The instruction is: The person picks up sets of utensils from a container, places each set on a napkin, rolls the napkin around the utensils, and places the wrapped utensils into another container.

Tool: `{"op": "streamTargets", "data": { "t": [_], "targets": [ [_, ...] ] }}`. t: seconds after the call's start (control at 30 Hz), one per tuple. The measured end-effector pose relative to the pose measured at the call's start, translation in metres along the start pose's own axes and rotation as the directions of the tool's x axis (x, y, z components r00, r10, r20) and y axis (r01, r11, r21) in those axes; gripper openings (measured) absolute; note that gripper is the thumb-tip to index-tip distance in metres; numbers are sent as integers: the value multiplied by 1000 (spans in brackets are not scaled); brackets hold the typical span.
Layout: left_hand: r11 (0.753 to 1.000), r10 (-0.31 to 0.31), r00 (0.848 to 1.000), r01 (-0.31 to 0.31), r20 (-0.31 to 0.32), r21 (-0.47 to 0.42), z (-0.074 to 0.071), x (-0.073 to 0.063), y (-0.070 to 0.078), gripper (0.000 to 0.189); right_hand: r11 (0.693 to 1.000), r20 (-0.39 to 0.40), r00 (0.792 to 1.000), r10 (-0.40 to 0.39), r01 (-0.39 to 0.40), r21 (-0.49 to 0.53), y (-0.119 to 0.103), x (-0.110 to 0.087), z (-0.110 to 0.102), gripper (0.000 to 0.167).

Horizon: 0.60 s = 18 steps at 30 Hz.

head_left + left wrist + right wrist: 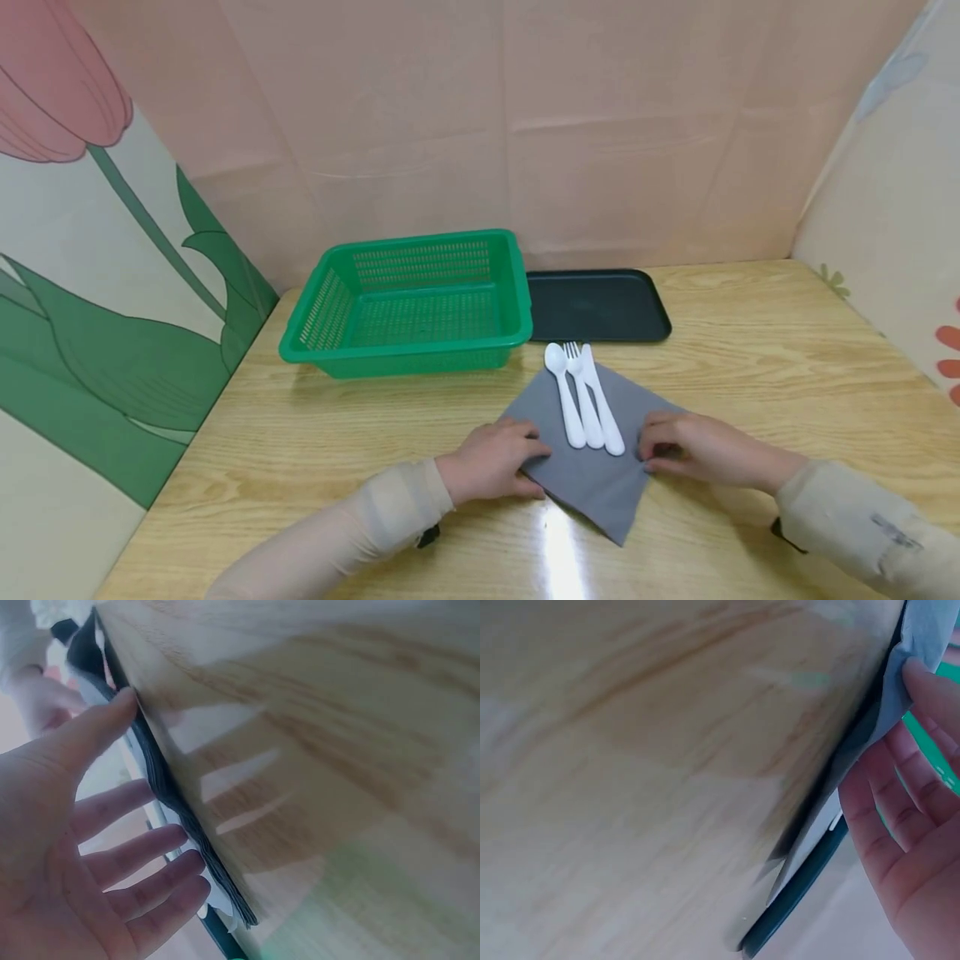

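A grey cloth napkin [588, 492] lies on the table with one corner towards me. On it, side by side, rest a white spoon [566, 400], fork [585, 400] and knife [604, 404], heads pointing away. My left hand [495, 462] touches the napkin's left edge; its fingers are spread and fairly straight in the left wrist view, beside the layered cloth edge [176, 799]. At the right edge my right hand [693, 446] pinches the cloth, thumb against the napkin [889, 705] in the right wrist view. That edge looks slightly raised off the table.
A green plastic basket [416, 354] with slotted walls stands behind to the left, with nothing seen inside. Beside it, further back, lies a flat black tray [596, 304], its left end hidden by the basket. Fabric-covered walls [510, 125] bound the wooden table [765, 333].
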<state>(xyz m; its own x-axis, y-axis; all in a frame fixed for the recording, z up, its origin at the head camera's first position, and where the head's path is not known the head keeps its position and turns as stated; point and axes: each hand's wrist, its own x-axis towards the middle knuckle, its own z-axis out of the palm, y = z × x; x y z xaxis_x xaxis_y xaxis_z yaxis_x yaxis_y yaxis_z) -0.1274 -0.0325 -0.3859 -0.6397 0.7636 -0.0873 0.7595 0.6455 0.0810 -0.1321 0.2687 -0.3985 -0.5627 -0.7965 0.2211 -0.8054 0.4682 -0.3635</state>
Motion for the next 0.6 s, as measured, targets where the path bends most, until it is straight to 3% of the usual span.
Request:
{"op": "streamTargets", "data": {
  "t": [0.13, 0.3, 0.6],
  "targets": [
    [1000, -2, 1000, 2, -6, -16, -1, 0, 0, 53, 999, -1, 1000, 29, -29, 27, -3, 1, -3, 16],
    [1000, -22, 1000, 22, -9, -18, -2, 2, 1, 54, 998, -44, 999, -4, 6, 59, -3, 1, -4, 15],
    [999, -5, 998, 7, -61, 40, -2, 7, 4, 20, 991, -55, 998, -18, 25, 130, -2, 1, -2, 14]
  ]
}}
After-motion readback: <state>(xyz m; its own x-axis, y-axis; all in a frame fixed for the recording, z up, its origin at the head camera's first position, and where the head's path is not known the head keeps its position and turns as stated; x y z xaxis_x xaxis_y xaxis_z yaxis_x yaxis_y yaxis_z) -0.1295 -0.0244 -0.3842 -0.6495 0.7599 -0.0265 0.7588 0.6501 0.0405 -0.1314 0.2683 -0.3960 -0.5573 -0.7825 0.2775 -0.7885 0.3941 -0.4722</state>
